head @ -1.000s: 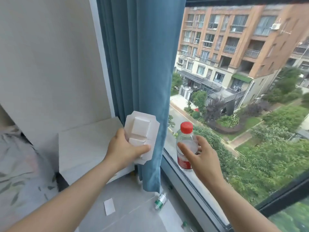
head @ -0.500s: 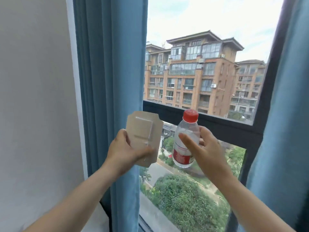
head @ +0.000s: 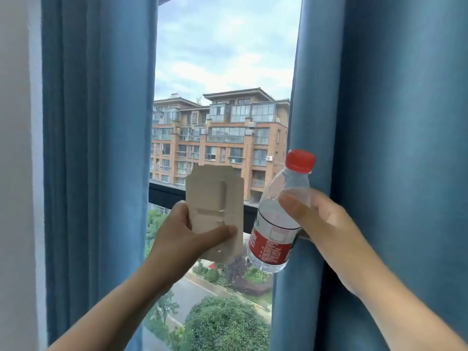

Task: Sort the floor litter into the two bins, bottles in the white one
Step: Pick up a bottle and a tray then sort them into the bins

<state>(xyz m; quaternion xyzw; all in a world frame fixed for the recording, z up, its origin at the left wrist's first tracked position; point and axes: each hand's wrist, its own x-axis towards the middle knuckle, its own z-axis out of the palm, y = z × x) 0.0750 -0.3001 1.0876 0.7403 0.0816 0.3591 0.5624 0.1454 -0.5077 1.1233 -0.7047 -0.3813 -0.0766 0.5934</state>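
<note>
Both hands are raised in front of a window between two blue curtains. The left hand (head: pixel 182 239) is closed around the lower part of a flat cardboard piece (head: pixel 215 206), thumb pressed across its face and the other fingers hidden behind it; the piece stands upright, tan, with cut corners and a folded flap outline down its middle. The right hand (head: pixel 326 229) is wrapped around a plastic bottle (head: pixel 276 224), thumb lying across the clear shoulder and the remaining fingers curled behind the body. The bottle leans with its red cap (head: pixel 300 160) tipped up and to the right, is transparent, and carries a red and white label on its lower half. The cardboard and bottle sit just beside each other, their near edges close, against the right curtain (head: pixel 392 122) and the apartment block (head: pixel 217 138) outside.
</note>
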